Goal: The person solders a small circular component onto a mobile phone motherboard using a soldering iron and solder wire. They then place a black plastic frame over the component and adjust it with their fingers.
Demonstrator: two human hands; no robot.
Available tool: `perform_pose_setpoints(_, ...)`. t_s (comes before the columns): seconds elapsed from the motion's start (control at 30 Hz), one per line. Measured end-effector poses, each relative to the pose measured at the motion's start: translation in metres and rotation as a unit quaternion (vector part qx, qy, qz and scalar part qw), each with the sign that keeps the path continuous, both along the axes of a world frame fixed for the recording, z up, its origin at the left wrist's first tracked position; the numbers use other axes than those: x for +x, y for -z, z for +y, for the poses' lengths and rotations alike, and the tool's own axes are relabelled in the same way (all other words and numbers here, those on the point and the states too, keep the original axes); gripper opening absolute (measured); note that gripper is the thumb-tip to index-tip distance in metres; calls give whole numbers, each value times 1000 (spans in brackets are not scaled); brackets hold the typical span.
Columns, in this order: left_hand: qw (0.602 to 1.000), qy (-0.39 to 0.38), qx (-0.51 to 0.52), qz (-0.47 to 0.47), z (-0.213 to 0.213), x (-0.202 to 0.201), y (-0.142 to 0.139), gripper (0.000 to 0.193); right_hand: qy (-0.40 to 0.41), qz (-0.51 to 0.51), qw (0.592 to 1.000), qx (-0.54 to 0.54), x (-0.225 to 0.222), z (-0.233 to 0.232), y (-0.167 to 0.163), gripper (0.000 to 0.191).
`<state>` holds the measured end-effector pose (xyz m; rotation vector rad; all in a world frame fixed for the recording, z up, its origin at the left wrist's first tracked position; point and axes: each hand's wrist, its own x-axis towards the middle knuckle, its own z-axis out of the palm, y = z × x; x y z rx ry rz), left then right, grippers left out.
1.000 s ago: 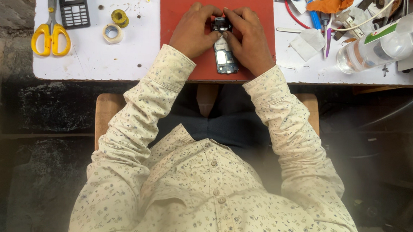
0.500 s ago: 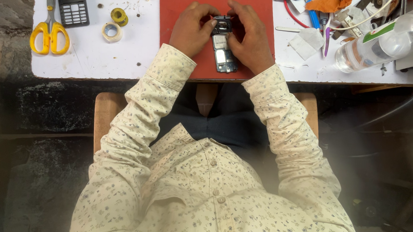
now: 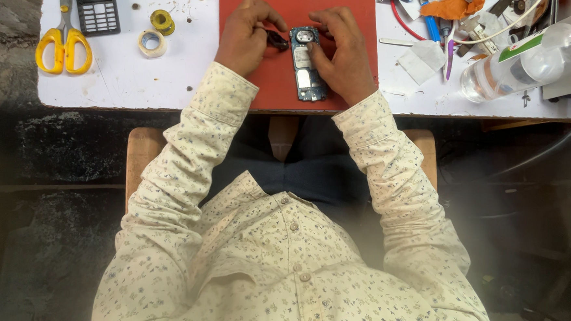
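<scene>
A second ago both hands met over the top end of the opened phone [image 3: 307, 62] at the upper middle of the frame; now the left hand [image 3: 245, 34] has drawn away to the left, so a strip of the red mat [image 3: 345, 7] shows between the two. It holds a small dark part [image 3: 277, 39] in its fingertips just left of the phone. The right hand [image 3: 340, 49] alone now rests on the phone, whose round top end, earlier covered, lies bare.
</scene>
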<state>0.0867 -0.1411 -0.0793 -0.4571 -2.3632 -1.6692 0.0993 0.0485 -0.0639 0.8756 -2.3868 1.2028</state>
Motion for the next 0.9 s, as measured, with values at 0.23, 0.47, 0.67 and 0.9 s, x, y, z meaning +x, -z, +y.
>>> perform_pose_setpoints(0.23,995,-42,-1,87,-8,7,9,39,18,-18,999,24,-5,1,4,37)
perform_pose_setpoints(0.47,995,-54,-51,62,-7,8,15,33,23,46,996,68,-10,3,19,37)
perform_pose_setpoints(0.67,991,-61,-64,96,-8,5,23,30,-29,55,998,26,16,-2,-19,34)
perform_pose_setpoints(0.9,993,-41,-50,94,-11,-2,41,33,-357,109,926,63,145,21,-117,21)
